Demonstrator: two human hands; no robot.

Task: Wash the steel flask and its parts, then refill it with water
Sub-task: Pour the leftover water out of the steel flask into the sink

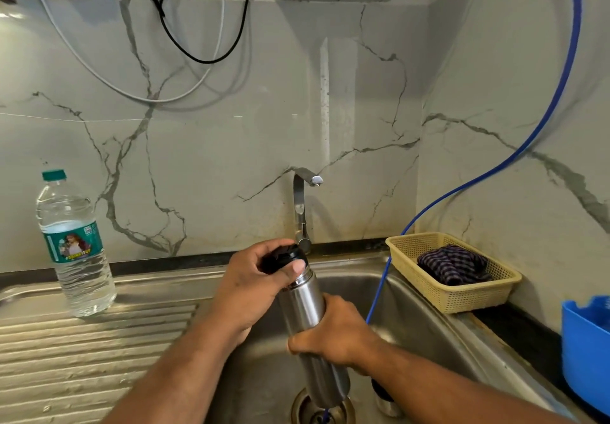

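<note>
Now the flask (pixel 303 308) leans over the sink (pixel 412 308), its base just above the drain (pixel 303 407). The left hand (pixel 251 288) grasps its black cap (pixel 280 257); the right hand (pixel 336 337) is wrapped round its steel body. On the left draining board stands a water bottle (pixel 76 252); its teal label (pixel 71 242) shows a pictured person, but the writing is too small to read.

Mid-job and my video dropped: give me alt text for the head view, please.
Over the sink, a person holds a tilted steel flask: the left grip curls round its black cap, the right grip round its body. The tap behind shows no running water; a bottle stands on the drainboard at left, and a basket holding a cloth sits at right.
</note>
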